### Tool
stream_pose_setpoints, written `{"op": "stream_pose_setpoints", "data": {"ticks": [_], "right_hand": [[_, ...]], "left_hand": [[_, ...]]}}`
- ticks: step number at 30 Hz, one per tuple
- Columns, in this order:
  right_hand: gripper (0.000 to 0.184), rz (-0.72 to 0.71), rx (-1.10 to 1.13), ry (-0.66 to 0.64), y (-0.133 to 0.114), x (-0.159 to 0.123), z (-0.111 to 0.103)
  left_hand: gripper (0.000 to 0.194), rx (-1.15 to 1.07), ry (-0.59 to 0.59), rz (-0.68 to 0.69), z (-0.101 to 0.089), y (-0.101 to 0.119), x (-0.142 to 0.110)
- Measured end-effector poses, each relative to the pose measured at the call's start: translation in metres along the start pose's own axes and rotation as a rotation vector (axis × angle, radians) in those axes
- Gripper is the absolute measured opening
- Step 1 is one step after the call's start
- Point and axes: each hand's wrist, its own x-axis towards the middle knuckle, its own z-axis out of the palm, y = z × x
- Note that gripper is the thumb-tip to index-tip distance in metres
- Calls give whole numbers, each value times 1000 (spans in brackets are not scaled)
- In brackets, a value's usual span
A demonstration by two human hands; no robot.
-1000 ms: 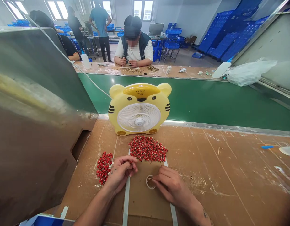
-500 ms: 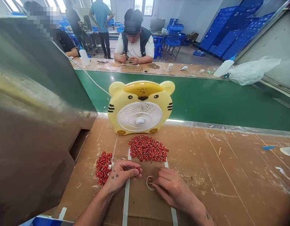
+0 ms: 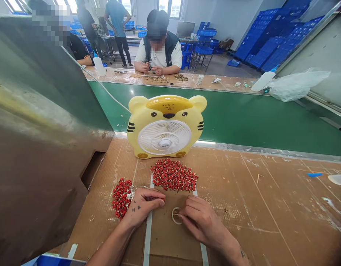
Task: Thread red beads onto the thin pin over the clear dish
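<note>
My left hand (image 3: 147,203) is closed in a pinch, with a bit of a small red part (image 3: 163,199) showing at its fingertips. To its left lies a small pile of red parts (image 3: 121,197). A larger heap of red and metallic parts (image 3: 174,174) spreads out beyond both hands. My right hand (image 3: 199,216) is closed at the rim of a small pale ring-shaped dish (image 3: 173,217). From its fingers a thin pale stick (image 3: 176,214) reaches into the dish. The fingers hide the rest of the stick.
A yellow tiger-faced fan (image 3: 165,127) stands behind the large heap. A metal housing (image 3: 43,140) rises at the left. Beyond the green panel (image 3: 242,122), a person (image 3: 158,51) handles small parts at another bench. Brown cardboard (image 3: 228,177) covers my table.
The fingers of my left hand have drawn closer together, and less of the red part shows. My right hand stays at the dish almost unmoved.
</note>
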Motion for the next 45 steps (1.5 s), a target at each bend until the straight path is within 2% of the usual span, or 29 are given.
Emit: {"op": "stream_pose_setpoints", "data": {"ticks": [7, 13, 18, 23, 30, 38, 45], "right_hand": [[23, 58, 108, -30, -1, 0, -7], [22, 178, 300, 203, -5, 0, -21], [22, 235, 339, 287, -10, 6, -13], [22, 231, 339, 303, -10, 11, -5], [22, 226, 318, 305, -9, 14, -3], [22, 228, 324, 313, -7, 12, 0], [25, 244, 246, 335, -13, 14, 3]], "left_hand": [[17, -1, -63, -51, 3, 0, 0], [16, 38, -43, -118, 9, 10, -2], [15, 147, -64, -41, 11, 16, -3], [15, 166, -64, -41, 12, 18, -3], [15, 101, -59, -87, 12, 14, -5], [15, 146, -59, -70, 11, 14, -3], [15, 87, -61, -103, 11, 13, -3]]}}
